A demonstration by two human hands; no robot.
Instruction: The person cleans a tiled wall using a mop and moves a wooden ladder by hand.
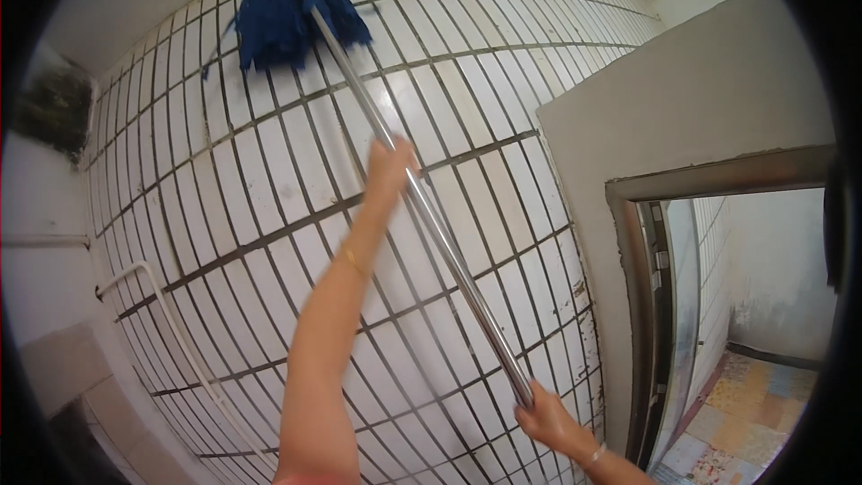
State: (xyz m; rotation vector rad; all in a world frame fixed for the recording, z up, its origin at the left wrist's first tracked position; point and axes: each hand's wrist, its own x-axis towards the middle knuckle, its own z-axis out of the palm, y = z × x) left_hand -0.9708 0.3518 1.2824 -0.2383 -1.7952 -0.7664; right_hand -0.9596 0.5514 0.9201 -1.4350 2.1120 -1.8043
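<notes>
A mop's blue cloth head point(276, 23) hangs against the upper part of the white tiled wall point(262, 168), close to the ceiling. Its long metal handle point(451, 246) slants down to the right. My left hand point(392, 165) grips the handle at its upper half, with the arm stretched upward. Around the lower end of the handle, my right hand point(553, 417) is closed. The mop strands hide the tiles behind them, and part of the head looks blurred.
A white pipe point(168, 323) bends down the wall at the left. To the right, a doorway with a metal frame point(619, 269) opens onto a room with a patchwork-patterned floor point(747, 411). A dark stained patch point(54, 108) marks the far left corner.
</notes>
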